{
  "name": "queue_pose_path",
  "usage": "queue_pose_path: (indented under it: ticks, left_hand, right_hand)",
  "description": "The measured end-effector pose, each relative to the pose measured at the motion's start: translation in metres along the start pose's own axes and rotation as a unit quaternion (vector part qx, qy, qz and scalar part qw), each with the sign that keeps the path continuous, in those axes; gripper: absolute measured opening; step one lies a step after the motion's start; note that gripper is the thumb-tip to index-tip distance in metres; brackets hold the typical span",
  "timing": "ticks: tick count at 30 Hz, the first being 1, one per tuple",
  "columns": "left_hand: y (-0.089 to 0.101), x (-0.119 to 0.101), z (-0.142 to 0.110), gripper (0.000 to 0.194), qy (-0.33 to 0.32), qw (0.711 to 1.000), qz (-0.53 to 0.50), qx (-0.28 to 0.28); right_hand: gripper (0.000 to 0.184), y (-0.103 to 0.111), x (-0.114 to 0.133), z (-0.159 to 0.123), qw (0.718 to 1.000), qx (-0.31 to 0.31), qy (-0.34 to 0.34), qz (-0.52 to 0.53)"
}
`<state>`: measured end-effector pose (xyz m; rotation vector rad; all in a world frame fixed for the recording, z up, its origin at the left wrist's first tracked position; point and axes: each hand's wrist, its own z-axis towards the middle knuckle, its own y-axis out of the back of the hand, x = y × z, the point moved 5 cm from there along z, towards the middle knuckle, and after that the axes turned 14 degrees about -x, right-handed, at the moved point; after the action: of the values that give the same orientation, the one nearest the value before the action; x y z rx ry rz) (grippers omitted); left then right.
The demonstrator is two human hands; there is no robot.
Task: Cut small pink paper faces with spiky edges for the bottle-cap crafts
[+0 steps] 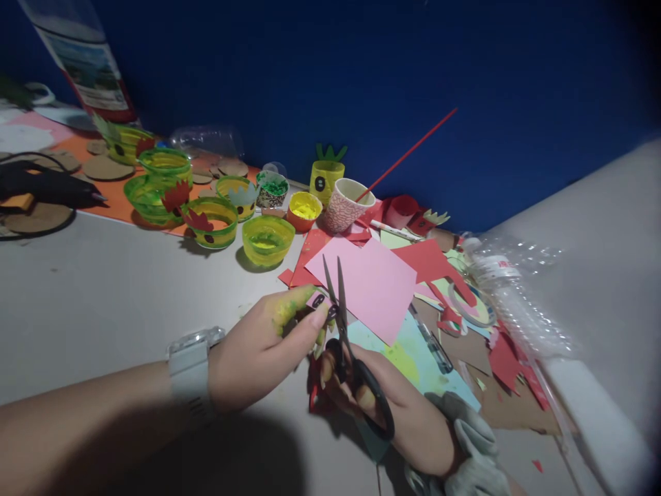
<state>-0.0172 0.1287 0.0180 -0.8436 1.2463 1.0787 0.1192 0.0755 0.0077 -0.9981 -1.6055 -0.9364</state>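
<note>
My left hand point(273, 344), smeared with yellow-green paint, pinches a small pink paper piece point(314, 300) marked with black eye shapes. In my right hand point(356, 386) is a pair of black-handled scissors point(343, 310), its blades parted and pointing away from me. The paper piece lies right beside the blades; whether they touch it I cannot tell. Beyond the scissors rests a pink paper sheet point(366, 286). A light blue sheet with yellow-green stains point(407, 351) lies partly under my right arm.
Several painted green-yellow bowls point(267, 241) stand at the left back. A patterned cup point(347, 207) holds a red stick point(413, 150). A glue gun point(46, 186) lies far left. Red paper scraps point(434, 265), a pen point(431, 341) and bubble wrap point(521, 296) crowd the right, beneath a blue wall point(335, 69).
</note>
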Motion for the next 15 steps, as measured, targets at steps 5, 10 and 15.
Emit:
queue_pose_path:
  ticks: [5,10,15]
  left_hand:
    - [0.0002,0.0028,0.0014,0.028,-0.009,1.0,-0.005,-0.009]
    - [0.001,0.005,0.0007,0.029,-0.003,1.0,0.0,-0.008]
    - [0.002,0.0042,-0.0003,0.029,-0.003,1.0,0.004,-0.012]
  right_hand:
    - [0.051,-0.0003,0.0017,0.001,1.0,0.001,0.014,-0.013]
    - [0.047,-0.0013,0.0049,0.0022,0.999,-0.011,0.01,-0.038]
    - [0.045,-0.0008,0.0067,0.001,0.999,-0.013,0.021,-0.044]
